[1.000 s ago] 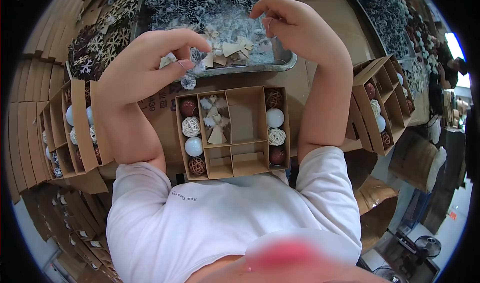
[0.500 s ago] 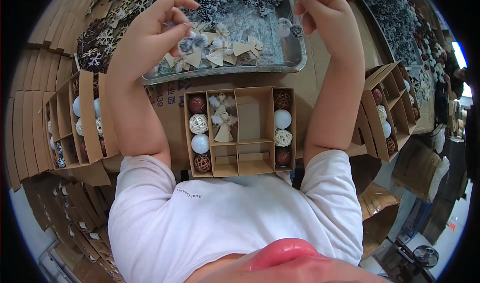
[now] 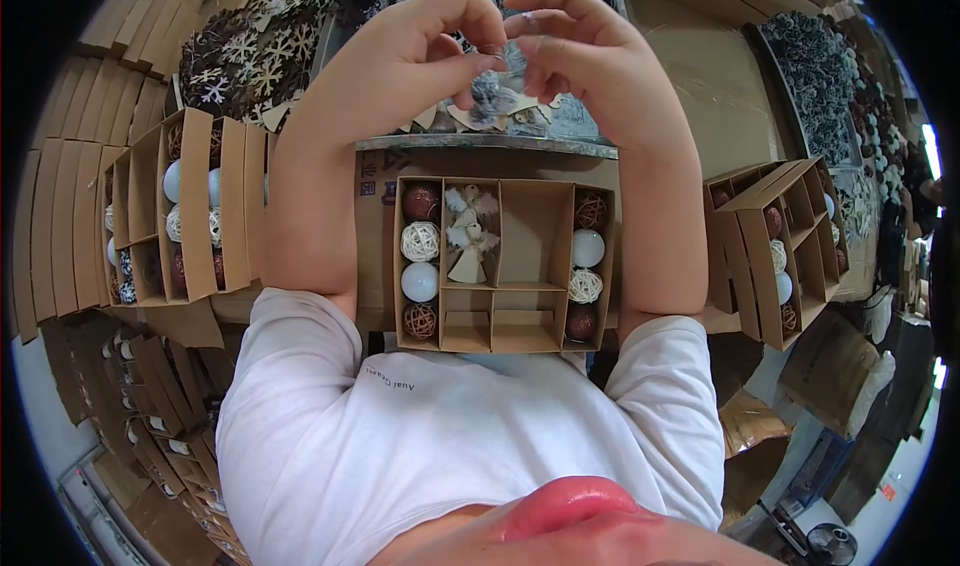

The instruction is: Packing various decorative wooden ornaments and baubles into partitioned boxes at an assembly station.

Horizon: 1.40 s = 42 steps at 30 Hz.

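Observation:
Over the metal tray (image 3: pixel 580 148), my two hands meet with fingertips almost touching. My left hand (image 3: pixel 440 56) pinches what looks like a thin hanging loop; from it dangles a small grey-and-white frosted pine cone (image 3: pixel 486 98), slightly blurred. The fingers of my right hand (image 3: pixel 575 51) are curled in beside it; whatever they pinch is too small to make out. Close to my body lies a divided cardboard box (image 3: pixel 505 344). Brown, white and woven balls fill its two side columns. A wooden angel ornament (image 3: pixel 468 266) with fuzzy parts lies in one upper middle compartment.
Partly filled boxes stand at left (image 3: pixel 198 246) and right (image 3: pixel 760 266). Wooden snowflakes (image 3: pixel 270 61) are heaped at the far left. A second tray of frosted cones (image 3: pixel 815 76) sits at the far right. Stacked cardboard (image 3: pixel 70 216) lines the left edge.
My hands have come together: the left moved right with the frosted pine cone, and the right moved left. The view has shifted slightly; the near box's contents look the same.

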### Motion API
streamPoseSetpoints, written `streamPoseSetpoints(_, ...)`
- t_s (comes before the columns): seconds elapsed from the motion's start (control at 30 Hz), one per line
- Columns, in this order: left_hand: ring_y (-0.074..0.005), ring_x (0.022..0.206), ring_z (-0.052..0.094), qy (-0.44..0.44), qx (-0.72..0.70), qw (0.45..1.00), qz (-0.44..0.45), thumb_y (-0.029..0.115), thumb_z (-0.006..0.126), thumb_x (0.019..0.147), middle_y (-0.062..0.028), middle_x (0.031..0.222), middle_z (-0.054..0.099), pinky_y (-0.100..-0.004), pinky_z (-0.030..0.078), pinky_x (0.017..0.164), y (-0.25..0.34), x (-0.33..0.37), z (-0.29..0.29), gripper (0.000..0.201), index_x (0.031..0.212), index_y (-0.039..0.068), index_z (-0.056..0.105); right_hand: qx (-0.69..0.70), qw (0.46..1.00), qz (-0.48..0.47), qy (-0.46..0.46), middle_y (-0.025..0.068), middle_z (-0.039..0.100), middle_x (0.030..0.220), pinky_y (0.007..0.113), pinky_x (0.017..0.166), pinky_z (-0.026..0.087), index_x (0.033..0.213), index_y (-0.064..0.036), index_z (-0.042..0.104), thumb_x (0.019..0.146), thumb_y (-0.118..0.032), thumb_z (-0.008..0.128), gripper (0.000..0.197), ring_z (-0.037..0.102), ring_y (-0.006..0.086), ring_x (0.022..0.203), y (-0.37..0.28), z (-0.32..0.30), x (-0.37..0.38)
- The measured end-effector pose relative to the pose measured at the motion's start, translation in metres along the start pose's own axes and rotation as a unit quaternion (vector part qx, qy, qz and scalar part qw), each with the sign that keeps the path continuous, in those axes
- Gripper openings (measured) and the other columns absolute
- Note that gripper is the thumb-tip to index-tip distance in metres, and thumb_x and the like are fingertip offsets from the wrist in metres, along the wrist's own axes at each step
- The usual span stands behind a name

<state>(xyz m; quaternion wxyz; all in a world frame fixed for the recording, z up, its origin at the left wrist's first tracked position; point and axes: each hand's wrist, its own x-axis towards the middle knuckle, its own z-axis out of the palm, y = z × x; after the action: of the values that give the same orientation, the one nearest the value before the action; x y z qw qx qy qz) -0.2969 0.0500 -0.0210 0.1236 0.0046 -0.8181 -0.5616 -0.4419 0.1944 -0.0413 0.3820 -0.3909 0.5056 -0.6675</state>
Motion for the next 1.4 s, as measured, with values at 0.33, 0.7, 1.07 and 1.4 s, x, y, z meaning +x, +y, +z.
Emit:
streamPoseSetpoints(0.33, -0.004, 0.067, 0.053, -0.006, 0.03, 0.999, -0.02, -0.003, 0.056, 0.084, 0.0022, 0.084, 0.054, -0.0195, 0.043, 0.058, 0.007, -0.001, -0.002, 0.015, 0.096, 0.006, 0.055, -0.067, 0.996, 0.016, -0.049, 0.0051, 0.059, 0.084, 0.021, 0.053, 0.049, 0.118, -0.0017, 0.054, 0.08, -0.004, 0.069, 0.041, 0.058, 0.0084, 0.06, -0.003, 0.012, -0.004)
streamPoseSetpoints(0.7, -0.013, 0.072, 0.054, 0.13, 0.036, 0.987, -0.089, 0.006, 0.06, 0.084, -0.0036, 0.084, 0.055, -0.0268, 0.045, 0.063, 0.016, 0.01, 0.01, 0.014, 0.097, 0.004, 0.058, -0.131, 0.991, -0.004, 0.029, 0.0055, 0.062, 0.082, 0.018, 0.048, 0.04, 0.123, -0.0046, 0.053, 0.087, -0.002, 0.058, 0.037, 0.051, 0.0046, 0.056, -0.002, 0.02, -0.006)
streamPoseSetpoints(1.07, -0.0103, 0.096, 0.057, -0.068, -0.095, 0.993, -0.017, 0.008, 0.062, 0.084, -0.0027, 0.104, 0.062, -0.0255, 0.046, 0.084, -0.038, 0.02, 0.023, 0.038, 0.121, 0.002, 0.053, -0.181, 0.98, -0.072, 0.049, 0.0088, 0.068, 0.092, 0.016, 0.043, 0.033, 0.124, -0.0036, 0.055, 0.088, -0.004, 0.06, 0.037, 0.045, -0.0015, 0.052, -0.011, 0.029, -0.012)
streamPoseSetpoints(1.4, -0.0089, 0.086, 0.054, -0.007, -0.038, 0.999, -0.023, 0.02, 0.057, 0.09, -0.003, 0.091, 0.06, -0.0267, 0.046, 0.072, -0.046, 0.016, 0.007, 0.019, 0.096, 0.003, 0.062, -0.325, 0.944, -0.036, -0.029, 0.0239, 0.042, 0.139, 0.031, 0.082, 0.05, 0.147, -0.0034, 0.018, 0.089, -0.001, 0.056, 0.07, 0.056, 0.0268, 0.113, -0.02, 0.036, -0.007)
